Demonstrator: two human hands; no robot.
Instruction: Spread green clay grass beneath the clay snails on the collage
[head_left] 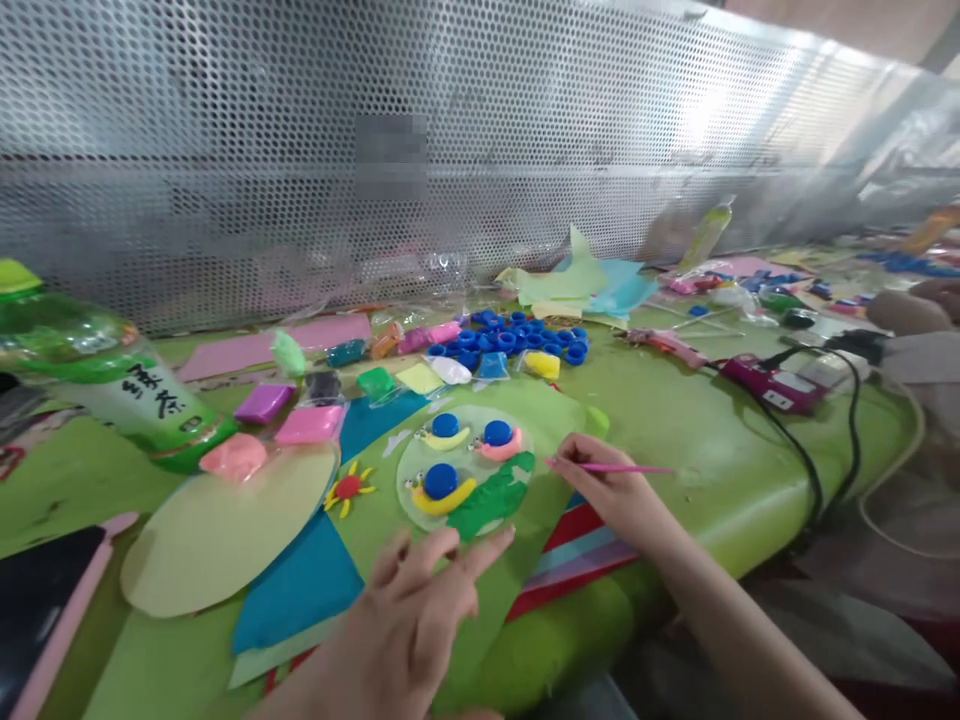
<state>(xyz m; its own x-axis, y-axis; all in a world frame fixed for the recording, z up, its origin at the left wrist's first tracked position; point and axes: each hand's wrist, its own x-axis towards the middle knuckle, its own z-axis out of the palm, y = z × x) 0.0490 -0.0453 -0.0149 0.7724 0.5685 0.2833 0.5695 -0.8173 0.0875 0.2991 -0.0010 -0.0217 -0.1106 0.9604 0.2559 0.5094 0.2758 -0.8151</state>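
Note:
My right hand (pixel 616 495) pinches a thin pink pointed clay tool (pixel 637 469) just right of a pale round disc (pixel 463 428). On the disc sit three clay snails with blue bottle caps for shells, among them a yellow snail (pixel 450 497) and a pink snail (pixel 504 450). Green clay (pixel 495 495) is spread over the disc's lower right part. My left hand (pixel 420 610) lies at the near edge of the disc, fingers stretched out and apart, holding nothing. A clay sun (pixel 348 488) with yellow rays is left of the disc.
Blue bottle caps (pixel 517 338) are heaped behind the disc, with clay packets (pixel 308 424) alongside. A green tea bottle (pixel 142 400) leans at left, near a tablet-like device (pixel 45 610). A purple power strip (pixel 776 385) with black cables lies right, near another person's hand (pixel 911 308).

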